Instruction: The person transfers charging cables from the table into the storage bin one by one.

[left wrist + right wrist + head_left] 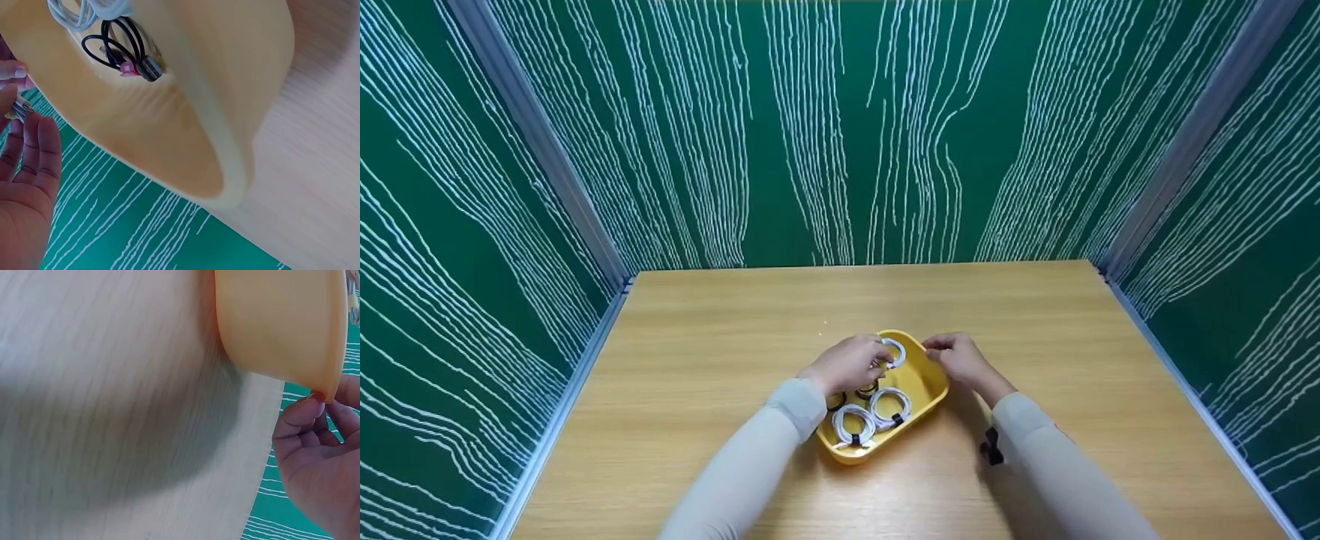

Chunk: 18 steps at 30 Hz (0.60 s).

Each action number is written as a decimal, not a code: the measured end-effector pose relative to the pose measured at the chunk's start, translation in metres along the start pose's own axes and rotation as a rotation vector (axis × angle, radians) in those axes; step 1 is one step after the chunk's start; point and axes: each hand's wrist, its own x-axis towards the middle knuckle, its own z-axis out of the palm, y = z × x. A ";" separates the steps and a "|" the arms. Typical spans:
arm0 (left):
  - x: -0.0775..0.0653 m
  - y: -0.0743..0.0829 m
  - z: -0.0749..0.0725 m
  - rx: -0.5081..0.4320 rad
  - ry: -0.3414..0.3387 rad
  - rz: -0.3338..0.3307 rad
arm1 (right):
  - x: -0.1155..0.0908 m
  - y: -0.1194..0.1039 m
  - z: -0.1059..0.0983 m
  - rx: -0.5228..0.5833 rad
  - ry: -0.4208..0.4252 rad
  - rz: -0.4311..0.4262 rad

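A yellow plastic bin (pixel 917 384) with rounded corners stands on the table. My left hand (pixel 851 363) is over its far left side and pinches a coiled white cable (pixel 897 352); the cable's plug ends (pixel 21 107) show between thumb and fingers in the left wrist view. My right hand (pixel 960 357) grips the bin's far right rim, thumb outside, as the right wrist view shows. Inside lie two white cable coils, one at the near end (pixel 853 426) and one beside it (pixel 890 407), both with black ties. Black cables (pixel 121 48) lie under my left hand, partly hidden by it.
The wooden table (pixel 697 360) carries the bin near its middle. Green panels (pixel 802 135) with white wavy lines rise along the back and both sides, joined by grey posts. A small black object (pixel 991 446) shows beside my right forearm.
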 end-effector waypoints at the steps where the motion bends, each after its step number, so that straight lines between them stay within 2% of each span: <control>1: 0.001 0.000 0.001 0.004 0.000 0.010 | 0.000 0.000 0.000 0.002 -0.004 0.004; 5: 0.005 0.000 0.006 0.021 -0.001 0.039 | 0.000 0.001 -0.002 0.016 -0.021 0.026; 12: 0.010 0.002 0.015 0.011 -0.004 0.025 | 0.000 -0.002 -0.003 0.021 -0.021 0.045; 18: 0.014 0.004 0.019 0.046 -0.024 0.052 | -0.001 -0.003 -0.003 0.049 -0.023 0.076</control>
